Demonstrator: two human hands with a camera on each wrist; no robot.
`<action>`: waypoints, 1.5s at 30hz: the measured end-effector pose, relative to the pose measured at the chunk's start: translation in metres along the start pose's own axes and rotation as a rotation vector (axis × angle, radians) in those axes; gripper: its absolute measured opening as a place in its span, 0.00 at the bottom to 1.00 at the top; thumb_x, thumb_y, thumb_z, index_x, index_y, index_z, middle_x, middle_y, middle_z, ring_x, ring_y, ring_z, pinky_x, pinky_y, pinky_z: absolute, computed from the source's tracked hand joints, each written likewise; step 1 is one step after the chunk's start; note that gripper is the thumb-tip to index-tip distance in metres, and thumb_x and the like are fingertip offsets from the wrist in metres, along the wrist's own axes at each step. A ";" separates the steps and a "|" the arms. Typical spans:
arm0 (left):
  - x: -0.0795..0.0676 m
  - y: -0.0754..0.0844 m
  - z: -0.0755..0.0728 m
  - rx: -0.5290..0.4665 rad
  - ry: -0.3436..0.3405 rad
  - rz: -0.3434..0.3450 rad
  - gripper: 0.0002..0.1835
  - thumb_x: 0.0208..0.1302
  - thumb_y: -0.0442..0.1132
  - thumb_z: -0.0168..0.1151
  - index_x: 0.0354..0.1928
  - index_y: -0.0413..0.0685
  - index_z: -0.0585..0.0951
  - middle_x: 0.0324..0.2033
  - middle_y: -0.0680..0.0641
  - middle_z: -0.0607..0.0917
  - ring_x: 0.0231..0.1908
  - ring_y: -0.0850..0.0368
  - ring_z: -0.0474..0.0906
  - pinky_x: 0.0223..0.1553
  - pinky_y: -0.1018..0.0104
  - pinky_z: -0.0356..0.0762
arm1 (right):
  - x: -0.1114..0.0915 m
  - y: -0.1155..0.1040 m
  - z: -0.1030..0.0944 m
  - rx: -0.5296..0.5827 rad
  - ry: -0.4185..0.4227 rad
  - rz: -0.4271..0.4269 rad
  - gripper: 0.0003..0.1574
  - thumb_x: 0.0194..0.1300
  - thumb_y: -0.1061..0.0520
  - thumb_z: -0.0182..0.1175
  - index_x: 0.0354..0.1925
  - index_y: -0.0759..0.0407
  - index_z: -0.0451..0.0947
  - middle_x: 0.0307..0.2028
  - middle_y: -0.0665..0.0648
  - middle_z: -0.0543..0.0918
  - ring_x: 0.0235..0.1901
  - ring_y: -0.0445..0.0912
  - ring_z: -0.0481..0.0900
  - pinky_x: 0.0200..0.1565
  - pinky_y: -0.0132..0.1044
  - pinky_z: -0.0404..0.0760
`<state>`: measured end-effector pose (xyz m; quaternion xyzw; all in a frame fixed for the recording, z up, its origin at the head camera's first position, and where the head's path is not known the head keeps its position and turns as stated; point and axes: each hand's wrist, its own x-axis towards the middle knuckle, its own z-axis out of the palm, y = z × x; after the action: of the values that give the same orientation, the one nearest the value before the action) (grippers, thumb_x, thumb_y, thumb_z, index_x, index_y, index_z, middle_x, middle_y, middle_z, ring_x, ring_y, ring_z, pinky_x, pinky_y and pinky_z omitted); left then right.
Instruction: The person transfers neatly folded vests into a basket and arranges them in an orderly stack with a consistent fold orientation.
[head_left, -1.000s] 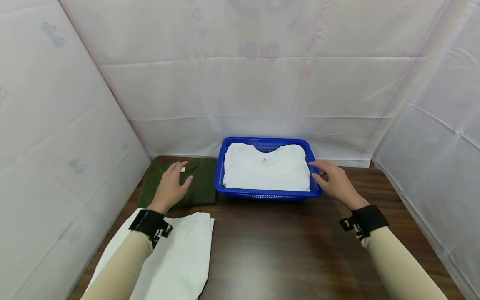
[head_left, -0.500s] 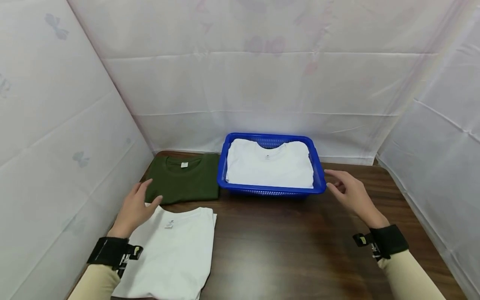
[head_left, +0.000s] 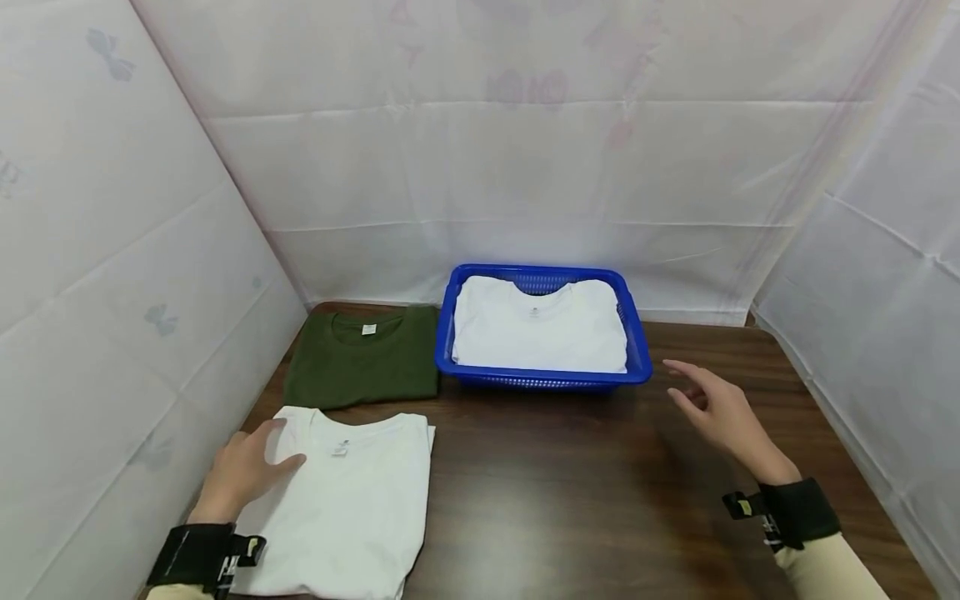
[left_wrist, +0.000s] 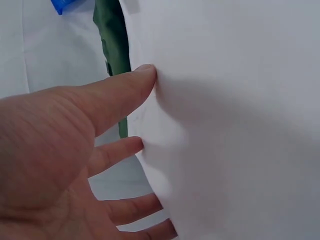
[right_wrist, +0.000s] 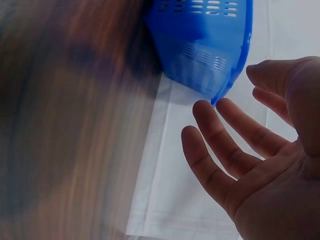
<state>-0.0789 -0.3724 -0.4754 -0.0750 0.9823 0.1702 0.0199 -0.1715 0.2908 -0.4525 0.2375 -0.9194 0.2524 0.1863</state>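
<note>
My left hand [head_left: 242,468] is at the left edge of a folded white T-shirt [head_left: 360,508] at the front left of the table. In the left wrist view the thumb [left_wrist: 120,92] reaches the shirt's edge, with the other fingers spread along that edge and no clear grip. My right hand [head_left: 723,412] hovers right of a blue plastic basket [head_left: 547,377], fingers loosely bent and holding nothing. Another folded white T-shirt [head_left: 536,333] lies inside the basket, its neckline toward the back. In the right wrist view a gap separates the fingers from the basket wall [right_wrist: 195,50].
A folded dark green T-shirt [head_left: 367,362] lies between the basket and the left side, just behind the front white shirt. Dark brown wood tabletop [head_left: 540,475] extends before the basket. White cloth walls [head_left: 525,175] stand at the back and both sides.
My left hand has come back from above the green T-shirt to the front white T-shirt's left edge. The right hand has drawn away from the basket's right rim, toward the front right.
</note>
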 end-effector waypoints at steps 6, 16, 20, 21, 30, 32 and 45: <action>-0.002 -0.001 0.006 0.010 0.010 -0.017 0.42 0.62 0.52 0.73 0.68 0.31 0.68 0.47 0.18 0.71 0.45 0.15 0.71 0.39 0.25 0.74 | -0.010 0.004 0.003 0.013 -0.029 0.024 0.29 0.68 0.67 0.66 0.66 0.62 0.76 0.48 0.67 0.87 0.33 0.50 0.86 0.33 0.43 0.85; -0.004 0.006 0.013 0.005 0.009 -0.013 0.42 0.63 0.52 0.72 0.68 0.29 0.68 0.46 0.18 0.71 0.41 0.18 0.71 0.36 0.29 0.74 | -0.017 0.004 0.009 0.039 -0.074 0.046 0.26 0.70 0.66 0.65 0.64 0.63 0.77 0.46 0.66 0.87 0.34 0.50 0.87 0.34 0.44 0.86; -0.005 0.014 0.017 0.006 0.004 -0.019 0.43 0.63 0.55 0.72 0.68 0.32 0.69 0.46 0.19 0.71 0.42 0.20 0.72 0.30 0.35 0.76 | -0.019 0.004 0.011 0.055 -0.099 0.061 0.25 0.71 0.64 0.64 0.65 0.62 0.76 0.46 0.66 0.87 0.35 0.51 0.88 0.35 0.44 0.85; -0.005 0.016 0.019 0.008 0.002 -0.022 0.43 0.63 0.56 0.72 0.68 0.32 0.69 0.46 0.18 0.70 0.43 0.19 0.72 0.29 0.35 0.76 | -0.020 0.004 0.012 0.058 -0.103 0.062 0.25 0.71 0.64 0.64 0.65 0.62 0.76 0.46 0.65 0.87 0.35 0.51 0.88 0.35 0.44 0.85; 0.002 0.041 0.029 0.049 -0.020 -0.019 0.45 0.62 0.58 0.72 0.67 0.29 0.68 0.47 0.17 0.71 0.37 0.26 0.78 0.28 0.38 0.79 | -0.030 0.005 0.017 0.085 -0.129 0.084 0.25 0.72 0.63 0.63 0.65 0.63 0.76 0.46 0.60 0.88 0.38 0.51 0.88 0.36 0.41 0.85; 0.003 0.048 0.032 0.055 -0.029 -0.019 0.46 0.62 0.58 0.72 0.67 0.29 0.67 0.47 0.17 0.71 0.34 0.29 0.79 0.28 0.39 0.79 | -0.031 0.004 0.017 0.093 -0.134 0.090 0.25 0.72 0.63 0.63 0.66 0.63 0.76 0.46 0.60 0.88 0.39 0.51 0.87 0.37 0.42 0.86; 0.010 0.105 0.046 0.070 -0.041 -0.001 0.48 0.65 0.55 0.70 0.71 0.25 0.63 0.49 0.15 0.73 0.34 0.29 0.81 0.32 0.38 0.81 | -0.039 0.002 0.020 0.082 -0.137 0.107 0.26 0.71 0.64 0.64 0.65 0.63 0.76 0.44 0.61 0.88 0.37 0.51 0.87 0.36 0.41 0.85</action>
<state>-0.1041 -0.2606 -0.4850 -0.0715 0.9870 0.1375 0.0427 -0.1451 0.2943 -0.4871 0.2122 -0.9302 0.2824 0.0992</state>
